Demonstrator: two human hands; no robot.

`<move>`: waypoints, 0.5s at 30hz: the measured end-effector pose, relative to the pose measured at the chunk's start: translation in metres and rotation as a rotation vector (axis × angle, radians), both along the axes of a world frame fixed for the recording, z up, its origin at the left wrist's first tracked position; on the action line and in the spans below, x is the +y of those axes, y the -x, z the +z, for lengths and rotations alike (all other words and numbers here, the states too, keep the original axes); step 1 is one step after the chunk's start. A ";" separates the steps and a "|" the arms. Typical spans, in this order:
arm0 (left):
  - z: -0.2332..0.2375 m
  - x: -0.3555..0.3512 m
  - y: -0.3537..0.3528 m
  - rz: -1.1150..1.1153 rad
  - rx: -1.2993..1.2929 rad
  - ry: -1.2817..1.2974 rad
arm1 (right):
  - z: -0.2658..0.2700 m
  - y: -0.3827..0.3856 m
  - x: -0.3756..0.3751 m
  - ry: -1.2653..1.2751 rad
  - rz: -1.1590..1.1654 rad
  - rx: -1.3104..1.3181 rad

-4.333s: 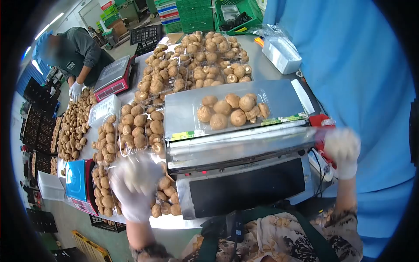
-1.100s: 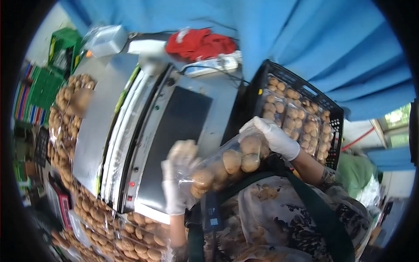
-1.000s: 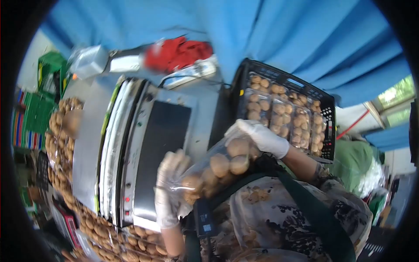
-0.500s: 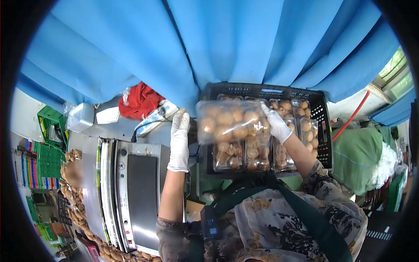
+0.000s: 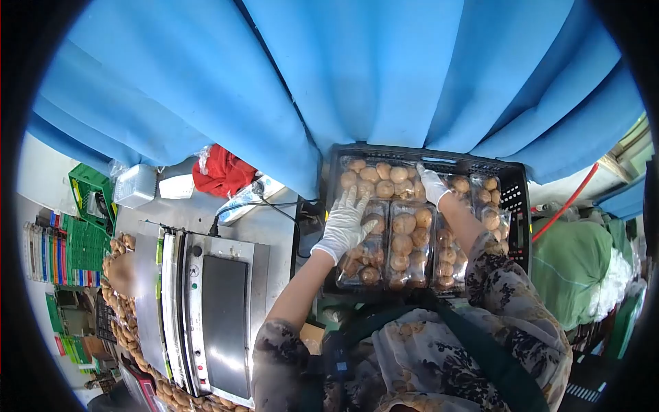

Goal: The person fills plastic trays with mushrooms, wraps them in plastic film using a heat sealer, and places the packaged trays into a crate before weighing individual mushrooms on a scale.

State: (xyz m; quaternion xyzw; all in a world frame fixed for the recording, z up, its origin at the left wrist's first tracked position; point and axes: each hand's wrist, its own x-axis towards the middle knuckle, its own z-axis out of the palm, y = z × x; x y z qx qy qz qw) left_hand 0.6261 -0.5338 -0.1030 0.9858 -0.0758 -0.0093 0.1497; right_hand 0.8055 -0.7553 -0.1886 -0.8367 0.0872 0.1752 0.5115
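Note:
Clear plastic packs of brown mushrooms stand in rows inside a black crate (image 5: 518, 199). One pack (image 5: 384, 180) lies crosswise at the crate's far left part. My left hand (image 5: 345, 223), in a white glove, has its fingers spread over the near left edge of that pack and over the pack beside it. At the crosswise pack's right end is my right hand (image 5: 432, 185), also gloved; its fingers rest along the end of the pack, partly curled round it.
Left of the crate sits a metal machine (image 5: 226, 309) with a dark plate. Beyond it lie a red cloth (image 5: 223, 170) and a white plastic basket (image 5: 135, 186). Loose mushrooms (image 5: 127, 323) line the far left. A green sack (image 5: 573, 268) is at the right; a blue curtain (image 5: 371, 69) hangs ahead.
The crosswise pack has gone down from above the crate into its far left part. My left hand has moved right, from beside the crate onto the packs.

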 end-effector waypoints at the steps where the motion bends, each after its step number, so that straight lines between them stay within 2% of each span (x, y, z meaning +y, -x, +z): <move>1: -0.007 0.001 -0.002 -0.016 0.032 -0.007 | -0.012 0.000 -0.002 0.088 0.066 -0.126; 3: -0.014 0.000 -0.006 -0.029 0.096 -0.007 | -0.022 -0.008 -0.012 0.317 0.239 -0.193; 4: -0.009 0.001 -0.006 -0.024 0.128 -0.008 | -0.009 -0.005 -0.011 0.430 0.318 -0.235; 5: -0.004 0.002 -0.005 -0.015 0.157 0.037 | 0.009 -0.010 -0.011 0.491 0.389 -0.111; 6: -0.004 0.003 -0.002 -0.013 0.081 0.131 | 0.044 0.008 -0.005 0.424 0.235 -0.083; 7: -0.005 0.006 -0.001 -0.037 0.110 0.249 | 0.070 0.028 0.000 0.325 0.200 -0.176; 8: -0.022 0.006 0.000 -0.051 0.033 0.247 | 0.097 0.049 0.003 0.227 0.174 -0.268; 9: -0.030 0.008 -0.002 -0.096 -0.006 0.325 | 0.100 0.059 0.013 0.211 0.133 -0.377; 10: -0.015 0.007 0.007 -0.023 0.057 0.339 | 0.078 0.062 0.014 0.100 0.236 -0.552; 11: -0.019 0.010 0.004 -0.073 -0.038 0.352 | 0.070 0.060 0.014 0.418 0.468 -0.577; 12: -0.003 0.016 0.010 -0.093 -0.034 0.334 | 0.052 0.059 0.020 0.528 0.539 -0.494; 13: -0.007 0.015 0.012 -0.027 -0.044 0.320 | 0.063 0.068 0.030 0.451 0.562 -0.441; 14: 0.005 0.013 0.016 0.028 -0.018 0.364 | 0.006 0.032 0.007 0.570 0.537 -0.564; 15: 0.013 0.019 0.030 0.052 -0.103 0.440 | 0.014 0.028 0.007 0.551 0.564 -0.528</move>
